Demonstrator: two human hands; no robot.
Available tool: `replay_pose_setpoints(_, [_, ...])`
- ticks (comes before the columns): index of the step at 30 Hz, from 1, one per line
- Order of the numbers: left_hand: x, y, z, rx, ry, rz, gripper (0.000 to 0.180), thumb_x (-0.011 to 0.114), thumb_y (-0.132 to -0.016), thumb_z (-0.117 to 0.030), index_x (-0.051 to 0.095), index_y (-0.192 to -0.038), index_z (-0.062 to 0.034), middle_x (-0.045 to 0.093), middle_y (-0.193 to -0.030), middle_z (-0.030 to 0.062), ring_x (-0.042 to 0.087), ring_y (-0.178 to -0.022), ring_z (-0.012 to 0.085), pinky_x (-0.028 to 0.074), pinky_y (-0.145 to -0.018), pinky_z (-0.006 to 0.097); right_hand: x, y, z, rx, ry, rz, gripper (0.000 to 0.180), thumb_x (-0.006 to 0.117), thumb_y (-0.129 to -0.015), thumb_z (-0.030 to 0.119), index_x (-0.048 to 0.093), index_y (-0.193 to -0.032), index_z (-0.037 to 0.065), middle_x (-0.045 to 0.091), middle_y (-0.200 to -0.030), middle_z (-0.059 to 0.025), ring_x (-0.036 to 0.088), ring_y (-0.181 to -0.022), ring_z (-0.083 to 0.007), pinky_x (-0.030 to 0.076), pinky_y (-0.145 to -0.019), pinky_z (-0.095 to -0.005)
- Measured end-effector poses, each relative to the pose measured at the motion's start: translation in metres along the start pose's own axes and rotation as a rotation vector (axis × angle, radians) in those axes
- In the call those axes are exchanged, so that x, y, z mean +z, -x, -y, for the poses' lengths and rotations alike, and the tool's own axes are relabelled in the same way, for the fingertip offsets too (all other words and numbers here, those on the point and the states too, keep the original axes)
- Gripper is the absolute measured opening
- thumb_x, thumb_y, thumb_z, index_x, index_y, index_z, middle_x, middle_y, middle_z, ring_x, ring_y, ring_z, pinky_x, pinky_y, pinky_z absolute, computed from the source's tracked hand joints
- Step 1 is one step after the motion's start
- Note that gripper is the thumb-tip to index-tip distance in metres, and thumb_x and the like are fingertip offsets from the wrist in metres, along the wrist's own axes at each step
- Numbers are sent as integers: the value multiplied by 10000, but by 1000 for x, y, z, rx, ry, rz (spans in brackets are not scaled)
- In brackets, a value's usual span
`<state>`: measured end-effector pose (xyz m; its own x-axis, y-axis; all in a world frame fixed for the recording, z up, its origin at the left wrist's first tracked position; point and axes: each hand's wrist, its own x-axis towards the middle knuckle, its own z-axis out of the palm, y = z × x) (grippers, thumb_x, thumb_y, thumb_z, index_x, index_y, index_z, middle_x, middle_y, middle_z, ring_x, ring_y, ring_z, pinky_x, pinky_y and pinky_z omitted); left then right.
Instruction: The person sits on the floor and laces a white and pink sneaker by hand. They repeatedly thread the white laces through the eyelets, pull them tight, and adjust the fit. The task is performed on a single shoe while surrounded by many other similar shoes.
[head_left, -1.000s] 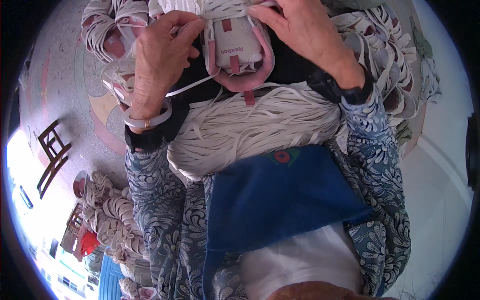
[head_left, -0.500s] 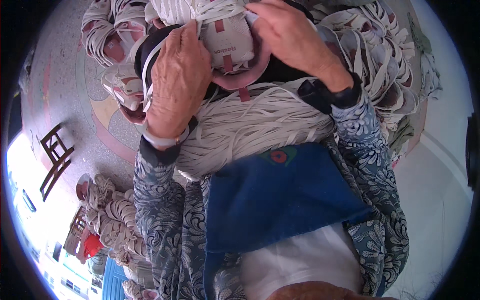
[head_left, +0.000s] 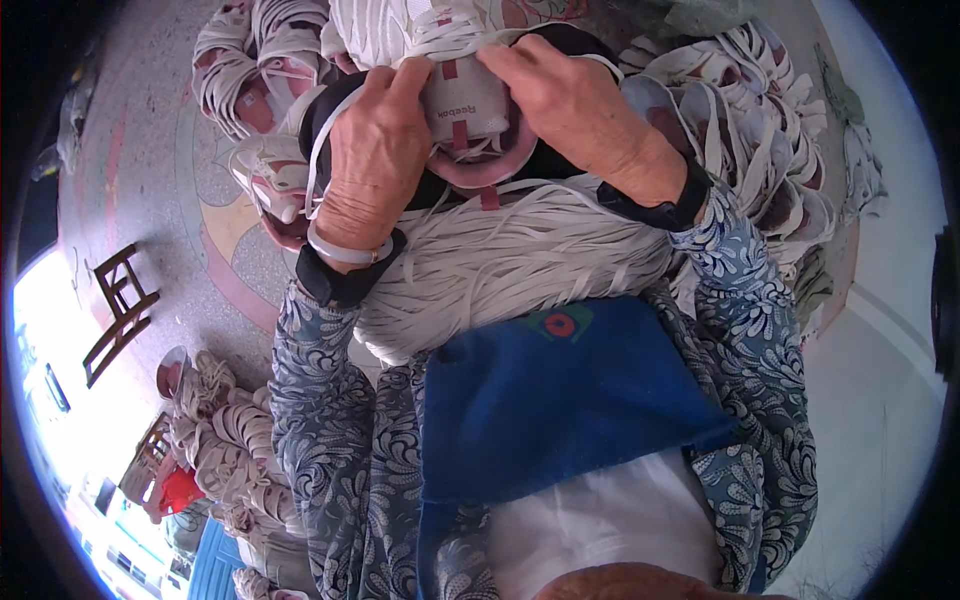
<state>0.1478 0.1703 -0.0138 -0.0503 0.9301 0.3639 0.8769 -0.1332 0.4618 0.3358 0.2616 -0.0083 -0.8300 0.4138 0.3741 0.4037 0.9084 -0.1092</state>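
Note:
A pale sneaker with a pink collar sits in front of me, its tongue (head_left: 468, 105) facing me. White shoelace (head_left: 452, 46) runs across the top of the tongue. My left hand (head_left: 378, 150) is closed in a pinch on the lace at the left side of the tongue, and a loose length hangs past its outer side. On the other side, my right hand (head_left: 590, 115) pinches the lace too, fingertips curled down near the tongue's top. Both sets of fingertips partly hide the lace. A thick bundle of white laces (head_left: 530, 250) lies across my lap, just below the sneaker.
Many laced sneakers (head_left: 720, 120) are piled at the right. More shoes (head_left: 270, 60) stand at the upper left, with a single sneaker (head_left: 270, 175) beside my left hand. At the lower left are a shoe heap (head_left: 230, 430) and a wooden stool (head_left: 122, 310). A blue apron (head_left: 560, 400) covers my front.
My right hand has come down toward the tongue, and the fingertips of both hands are closer together. The lace across the tongue's top lies flatter. The whole view has shifted slightly.

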Motion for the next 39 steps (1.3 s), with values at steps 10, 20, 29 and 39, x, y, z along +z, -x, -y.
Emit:
replay_pose_setpoints(10, [-2,-21,5,265,-312,-52,286,674,-724,-85,608,-1001,-114,569,-939,62,591,-859,286,474,-738,394,-6,-30,13,-78,358,-73,123,620,-797,118,607,-823,-1,569,-912,-126,616,-682,-214,501,-571,-305])
replay_pose_setpoints(20, [-21,-5,-14,121,115,-103,123,663,-791,-68,616,-905,-62,609,-872,77,599,-805,265,445,-719,370,-44,-21,32,111,-594,-100,104,619,-825,89,609,-827,-14,551,-884,-94,584,-670,-185,484,-604,-305])
replay_pose_setpoints(29, [-21,12,-38,-35,706,326,135,656,-825,-28,611,-948,3,619,-829,131,635,-696,261,506,-641,318,-87,6,32,-118,-1205,116,58,608,-849,38,618,-794,23,572,-848,-73,568,-643,-176,461,-599,-268])
replay_pose_setpoints(39, [-32,-5,-24,-469,754,236,179,621,-854,10,634,-1032,20,630,-779,46,594,-662,81,475,-589,216,-130,27,44,7,-1710,-106,109,587,-860,-10,677,-821,36,625,-790,-111,538,-502,-121,422,-477,-235])
